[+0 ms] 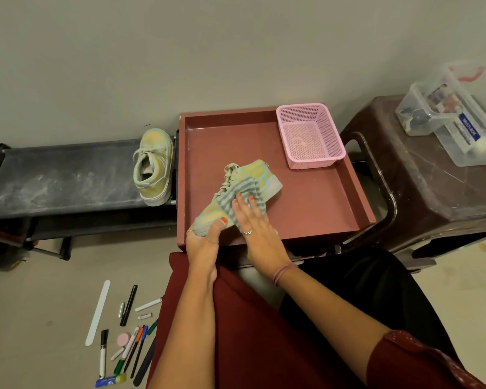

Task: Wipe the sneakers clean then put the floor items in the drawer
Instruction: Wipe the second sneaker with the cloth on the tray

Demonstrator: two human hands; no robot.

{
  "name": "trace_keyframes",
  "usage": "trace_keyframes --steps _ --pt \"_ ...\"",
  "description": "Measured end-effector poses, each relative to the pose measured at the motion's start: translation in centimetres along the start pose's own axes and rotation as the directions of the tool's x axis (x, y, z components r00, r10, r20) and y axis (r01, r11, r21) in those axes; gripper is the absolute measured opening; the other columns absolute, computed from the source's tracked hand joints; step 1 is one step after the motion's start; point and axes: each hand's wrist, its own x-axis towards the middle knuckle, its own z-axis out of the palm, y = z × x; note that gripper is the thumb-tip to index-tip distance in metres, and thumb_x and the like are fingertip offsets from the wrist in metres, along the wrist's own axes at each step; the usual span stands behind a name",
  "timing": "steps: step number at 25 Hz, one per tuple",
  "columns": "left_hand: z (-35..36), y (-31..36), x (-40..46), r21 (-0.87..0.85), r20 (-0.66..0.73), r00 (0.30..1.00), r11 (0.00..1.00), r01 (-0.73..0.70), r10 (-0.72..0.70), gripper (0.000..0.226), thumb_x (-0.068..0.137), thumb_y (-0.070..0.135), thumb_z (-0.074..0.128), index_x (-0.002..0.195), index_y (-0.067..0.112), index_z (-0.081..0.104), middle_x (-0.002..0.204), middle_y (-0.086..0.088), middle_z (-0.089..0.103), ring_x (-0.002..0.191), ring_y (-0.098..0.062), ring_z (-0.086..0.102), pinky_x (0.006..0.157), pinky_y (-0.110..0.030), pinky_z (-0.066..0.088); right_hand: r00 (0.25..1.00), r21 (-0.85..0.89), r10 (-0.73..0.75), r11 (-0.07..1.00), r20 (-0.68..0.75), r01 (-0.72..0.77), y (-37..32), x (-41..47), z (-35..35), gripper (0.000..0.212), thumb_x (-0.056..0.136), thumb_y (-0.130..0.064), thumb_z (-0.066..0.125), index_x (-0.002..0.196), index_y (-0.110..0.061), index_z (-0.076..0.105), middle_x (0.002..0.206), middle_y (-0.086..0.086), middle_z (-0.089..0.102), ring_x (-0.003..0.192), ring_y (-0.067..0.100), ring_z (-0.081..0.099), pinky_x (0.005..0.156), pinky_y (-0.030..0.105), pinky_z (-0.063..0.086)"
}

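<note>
Two sneakers are in view: one sneaker [237,193] lies on its side inside the open red drawer [314,209], near its front left corner, and the second sneaker [153,167] stands on the dark shoe rack [68,178] just left of the drawer. The left hand [204,240] grips the toe end, thumb curled over the upper. The right hand [254,224] presses a striped grey cloth [240,196] flat against the shoe's side, fingers straight and together.

To wipe well, I would keep the toe pinned firmly and stroke along the side toward the heel, refolding the cloth as it soils; whether dirt remains is hard to judge from here. A pink basket [310,136] sits in the drawer's far right corner, well apart from the shoe, so strokes have open floor to the right. The drawer's front wall lies just under both wrists. Pens and markers [124,332] lie on the floor left of the drawer, not yet gathered
</note>
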Motion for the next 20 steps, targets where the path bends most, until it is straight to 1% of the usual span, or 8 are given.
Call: trace_keyframes --steps 2,4,8,9,11,13,16,20 --pt "-0.1 -0.2 0.2 -0.007 0.025 1.0 1.0 0.01 -0.01 0.068 0.057 0.029 0.082 0.117 0.003 0.062 0.107 -0.008 0.071 0.097 -0.016 0.068 0.084 -0.024 0.052 0.991 -0.018 0.133 0.991 0.0 -0.133 2.5 1.4 -0.6 0.103 0.065 0.024 0.038 0.151 -0.019 0.002 0.159 -0.005 -0.004 0.145 0.015 -0.009 0.117 0.039 0.023" --pt "-0.3 -0.3 0.3 0.006 0.017 1.0 1.0 0.016 -0.016 0.075 0.055 0.029 0.085 0.121 0.004 0.059 0.112 -0.009 0.07 0.101 -0.016 0.067 0.087 -0.025 0.051 0.96 0.002 0.278 0.96 0.019 -0.278 4.5 2.8 -1.5 0.108 0.066 0.028 0.037 0.148 -0.025 -0.008 0.156 -0.011 -0.011 0.143 0.012 -0.013 0.114 0.04 0.028" --pt "-0.2 -0.1 0.8 -0.034 0.027 0.999 0.998 0.045 -0.045 0.084 0.049 0.036 0.082 0.123 0.003 0.058 0.113 -0.009 0.07 0.107 -0.019 0.066 0.1 -0.036 0.048 0.908 0.122 0.41 0.9 0.089 -0.418 3.2 4.0 -2.5 0.105 0.067 0.028 0.035 0.15 -0.02 -0.008 0.157 -0.006 -0.016 0.144 0.019 -0.018 0.119 0.041 0.015" --pt "-0.1 0.0 0.9 -0.065 0.001 0.998 0.996 0.057 -0.057 0.087 0.049 0.038 0.082 0.124 0.003 0.056 0.114 -0.009 0.069 0.107 -0.02 0.066 0.102 -0.039 0.048 0.918 0.147 0.382 0.907 0.106 -0.394 1.6 3.4 -2.2 0.102 0.068 0.027 0.034 0.15 -0.018 -0.007 0.157 -0.006 -0.018 0.143 0.018 -0.021 0.12 0.039 0.01" --pt "0.4 -0.1 1.0 -0.138 -0.066 0.992 0.986 0.097 -0.107 0.086 0.054 0.039 0.083 0.126 0.005 0.051 0.116 -0.01 0.068 0.108 -0.021 0.065 0.102 -0.042 0.048 0.964 0.171 0.226 0.953 0.142 -0.249 -1.9 1.5 -1.2 0.097 0.071 0.023 0.033 0.15 -0.018 -0.005 0.153 -0.011 -0.022 0.14 0.013 -0.026 0.12 0.032 0.003" --pt "0.9 -0.3 0.9 -0.188 -0.126 0.982 0.976 0.113 -0.138 0.078 0.064 0.033 0.086 0.125 0.013 0.042 0.118 -0.009 0.065 0.108 -0.019 0.065 0.1 -0.041 0.05 0.978 0.188 0.156 0.965 0.135 -0.18 -3.8 0.1 -0.4 0.092 0.075 0.02 0.033 0.15 -0.018 -0.003 0.15 -0.014 -0.023 0.139 0.011 -0.027 0.12 0.031 0.004" --pt "1.3 -0.6 0.9 -0.214 -0.148 0.98 0.972 0.1 -0.133 0.083 0.057 0.034 0.091 0.123 0.013 0.044 0.116 -0.007 0.067 0.104 -0.017 0.067 0.094 -0.039 0.054 0.977 0.136 0.175 0.972 0.121 -0.191 -3.7 0.2 -0.4 0.091 0.076 0.018 0.032 0.15 -0.018 -0.003 0.152 -0.013 -0.021 0.141 0.012 -0.024 0.12 0.034 0.01" --pt "1.0 -0.6 1.2 -0.222 -0.118 0.99 0.974 0.047 -0.075 0.099 0.043 0.038 0.094 0.125 0.004 0.051 0.115 -0.009 0.069 0.106 -0.018 0.067 0.099 -0.042 0.051 0.977 -0.086 0.199 0.978 0.076 -0.192 -1.1 1.4 -1.8 0.08 0.08 0.01 0.025 0.15 -0.015 -0.005 0.159 0.001 -0.01 0.147 0.022 -0.009 0.12 0.037 0.012"
